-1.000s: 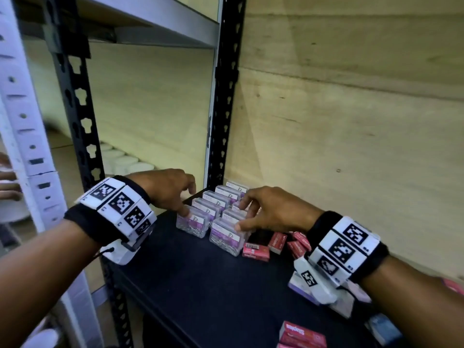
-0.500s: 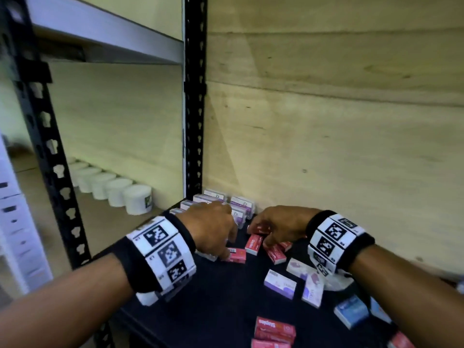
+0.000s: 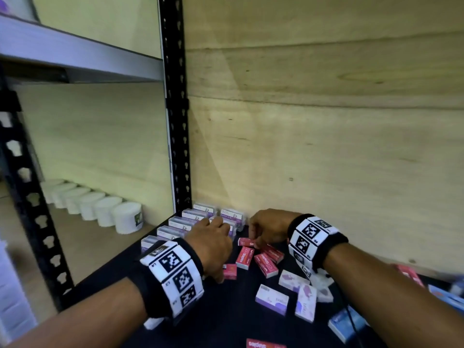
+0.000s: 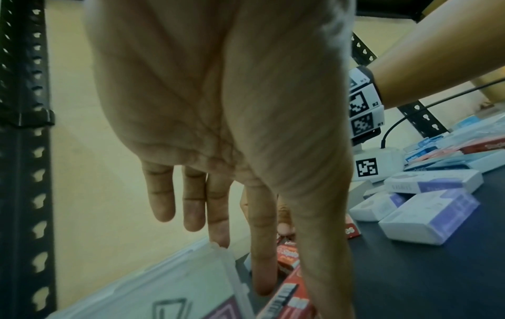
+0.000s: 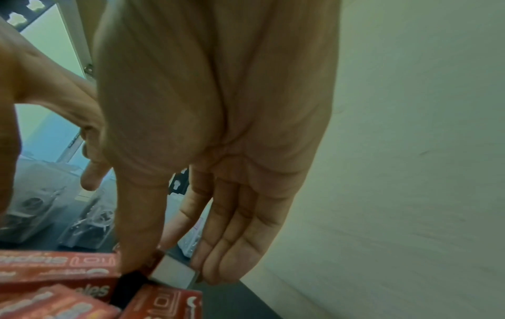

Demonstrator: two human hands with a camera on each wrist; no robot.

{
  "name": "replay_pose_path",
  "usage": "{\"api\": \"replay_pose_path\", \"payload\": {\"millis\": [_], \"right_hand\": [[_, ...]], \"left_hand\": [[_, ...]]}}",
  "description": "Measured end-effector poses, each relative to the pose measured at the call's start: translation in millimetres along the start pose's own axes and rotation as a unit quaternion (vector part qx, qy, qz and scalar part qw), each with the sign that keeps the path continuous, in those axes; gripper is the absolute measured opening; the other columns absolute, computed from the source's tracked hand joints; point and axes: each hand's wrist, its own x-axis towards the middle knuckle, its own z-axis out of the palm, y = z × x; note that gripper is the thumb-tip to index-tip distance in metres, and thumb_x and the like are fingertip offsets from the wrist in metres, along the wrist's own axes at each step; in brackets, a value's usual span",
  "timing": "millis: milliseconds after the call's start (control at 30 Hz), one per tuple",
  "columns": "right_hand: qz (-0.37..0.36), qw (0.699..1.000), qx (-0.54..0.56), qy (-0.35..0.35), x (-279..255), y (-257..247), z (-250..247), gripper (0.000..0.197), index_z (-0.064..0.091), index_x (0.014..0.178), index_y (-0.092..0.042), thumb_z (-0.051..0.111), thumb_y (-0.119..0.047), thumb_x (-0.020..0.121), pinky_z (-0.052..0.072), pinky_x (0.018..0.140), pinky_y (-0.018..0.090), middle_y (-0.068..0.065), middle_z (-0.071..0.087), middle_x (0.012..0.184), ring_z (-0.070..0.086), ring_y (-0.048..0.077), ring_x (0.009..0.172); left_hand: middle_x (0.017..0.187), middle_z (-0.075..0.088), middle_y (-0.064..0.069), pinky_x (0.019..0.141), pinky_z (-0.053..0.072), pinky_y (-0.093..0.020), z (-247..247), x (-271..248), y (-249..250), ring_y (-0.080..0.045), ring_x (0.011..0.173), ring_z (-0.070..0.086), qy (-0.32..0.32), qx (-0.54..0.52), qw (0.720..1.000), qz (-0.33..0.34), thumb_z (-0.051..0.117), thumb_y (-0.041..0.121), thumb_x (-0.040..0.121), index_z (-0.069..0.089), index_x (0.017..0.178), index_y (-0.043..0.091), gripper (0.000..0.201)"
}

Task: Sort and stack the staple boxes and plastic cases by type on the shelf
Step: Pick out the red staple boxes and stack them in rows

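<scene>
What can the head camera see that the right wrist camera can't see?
Only the head view shows the white tubs on the next shelf, the purple boxes and the whole left hand. Only the right wrist view shows the right hand from the palm side, with thumb and fingers closing on the end of a red staple box. Both show red staple boxes, clear plastic cases and the black shelf.
</scene>
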Motion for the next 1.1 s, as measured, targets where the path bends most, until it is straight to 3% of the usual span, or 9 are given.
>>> {"api": "replay_pose_path", "payload": {"millis": [267,367,500,567,667,767,833,967,1100], "right_hand": [[-0.039,0.999,-0.008,-0.035,1,-9,-4,0.044,0.058,0.132,-0.022,0.071,-0.019,0.089,0.039,0.082,0.026,-0.002,0.063,0.127,0.055,0.014,0.100],[-0.031,0.998,0.004,-0.052,-3,-5,-8,0.051,0.056,0.137,-0.027,0.070,-0.019,0.089,0.039,0.085,0.025,-0.001,0.061,0.124,0.051,0.012,0.097],[0.010,0.998,0.048,-0.047,-14,11,-12,0.046,0.060,0.129,-0.029,0.075,-0.023,0.086,0.044,0.072,0.025,-0.013,0.059,0.088,0.057,0.014,0.089],[0.025,0.997,0.061,-0.043,-23,21,-14,0.043,0.060,0.126,-0.028,0.074,-0.023,0.086,0.045,0.076,0.026,-0.016,0.058,0.081,0.058,0.013,0.087],[0.044,0.995,0.081,-0.043,-39,39,-17,0.041,0.059,0.123,-0.028,0.075,-0.024,0.084,0.051,0.089,0.034,-0.010,0.063,0.083,0.061,0.016,0.084],[0.063,0.988,0.128,-0.055,-55,56,-19,0.040,0.059,0.118,-0.026,0.074,-0.013,0.083,0.057,0.087,0.041,0.008,0.072,0.097,0.066,0.021,0.081],[0.079,0.986,0.138,-0.055,-64,68,-19,0.040,0.058,0.114,-0.025,0.075,-0.009,0.082,0.059,0.084,0.039,0.014,0.072,0.102,0.068,0.022,0.081],[0.095,0.986,0.121,-0.062,-75,85,-16,0.042,0.056,0.103,-0.031,0.082,-0.012,0.077,0.059,0.081,0.039,0.013,0.073,0.100,0.072,0.030,0.088],[0.099,0.987,0.112,-0.063,-80,94,-10,0.044,0.056,0.108,-0.029,0.083,-0.014,0.077,0.057,0.078,0.033,0.005,0.071,0.093,0.068,0.017,0.073]], "left_hand": [[0.135,0.043,-0.006,0.104,0.031,-0.044,-1,4,3,-0.027,0.127,0.031,-0.017,0.002,1.000,0.023,0.071,0.051,0.080,0.057,0.129,0.018,0.060],[0.130,0.046,-0.003,0.101,0.035,-0.042,-3,3,1,-0.024,0.124,0.034,-0.012,-0.020,0.998,0.051,0.070,0.052,0.080,0.061,0.125,0.021,0.055],[0.111,0.059,0.001,0.082,0.051,-0.037,-10,3,-6,-0.019,0.101,0.054,-0.014,-0.115,0.992,0.055,0.075,0.045,0.076,0.065,0.110,0.023,0.041],[0.105,0.063,0.005,0.077,0.052,-0.032,-15,4,-8,-0.016,0.091,0.058,-0.020,-0.159,0.986,0.055,0.075,0.041,0.078,0.064,0.108,0.024,0.036],[0.107,0.066,0.007,0.080,0.050,-0.028,-23,8,-12,-0.013,0.092,0.059,-0.025,-0.202,0.977,0.071,0.070,0.041,0.083,0.064,0.114,0.024,0.036],[0.119,0.065,0.005,0.084,0.047,-0.026,-31,14,-12,-0.013,0.100,0.060,-0.028,-0.202,0.975,0.092,0.055,0.042,0.094,0.059,0.125,0.023,0.037],[0.112,0.069,0.002,0.078,0.046,-0.024,-37,21,-10,-0.012,0.093,0.062,-0.032,-0.210,0.972,0.099,0.046,0.038,0.100,0.058,0.127,0.020,0.034],[0.088,0.071,0.007,0.063,0.048,-0.023,-46,38,-3,-0.004,0.064,0.061,-0.041,-0.243,0.965,0.087,0.042,0.031,0.102,0.056,0.124,0.020,0.028],[0.100,0.073,0.003,0.077,0.050,-0.025,-49,60,1,-0.009,0.083,0.064,-0.048,-0.229,0.968,0.085,0.042,0.029,0.102,0.055,0.128,0.019,0.031]]}}
